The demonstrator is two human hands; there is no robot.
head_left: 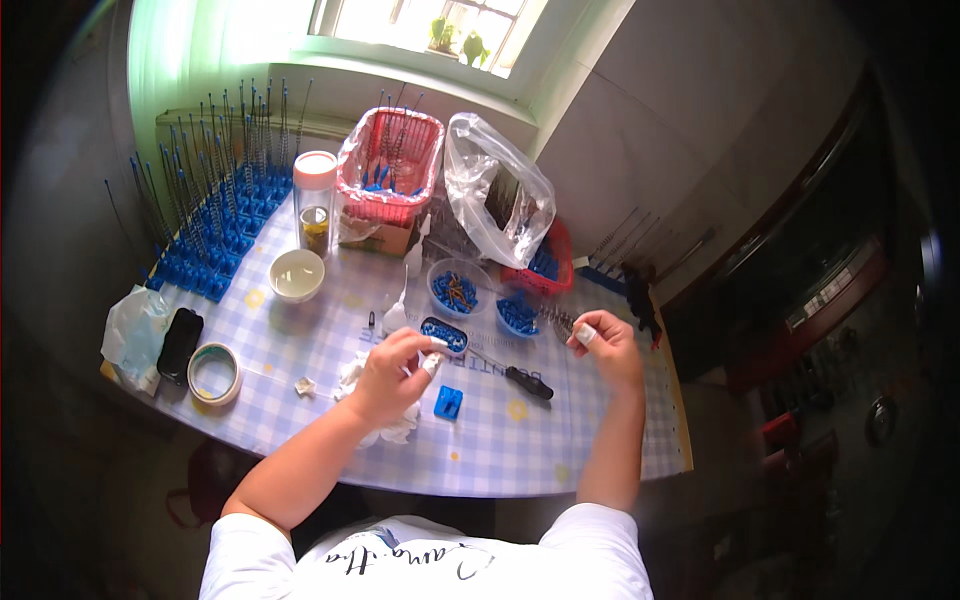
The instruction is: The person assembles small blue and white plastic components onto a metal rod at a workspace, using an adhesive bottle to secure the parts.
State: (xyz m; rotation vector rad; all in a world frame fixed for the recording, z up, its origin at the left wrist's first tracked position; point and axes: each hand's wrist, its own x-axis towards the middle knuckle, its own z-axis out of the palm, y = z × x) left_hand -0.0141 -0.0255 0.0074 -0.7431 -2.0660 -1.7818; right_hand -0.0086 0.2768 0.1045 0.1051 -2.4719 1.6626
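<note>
My left hand (390,375) is above the front middle of the table, its fingers bent together with white wraps on the fingertips. Whatever it may hold is too small to make out. Just beyond its fingertips lies a small dark tray (443,336) of blue parts. My right hand (610,347) is raised farther right, thumb and fingers pinched, one finger wrapped in white. Thin metal coils (557,321) show right beside its fingertips; I cannot tell whether it grips them. A blue plastic block (448,403) and a black-handled screwdriver (530,383) lie between the hands.
Bowls of small parts (455,290) (517,315) stand mid-table. Behind are a red basket (390,205), a clear plastic bag (500,190) and a bottle (315,205). Blue bases with upright springs (215,235) fill the far left. A cup (297,276) and tape roll (214,374) sit left.
</note>
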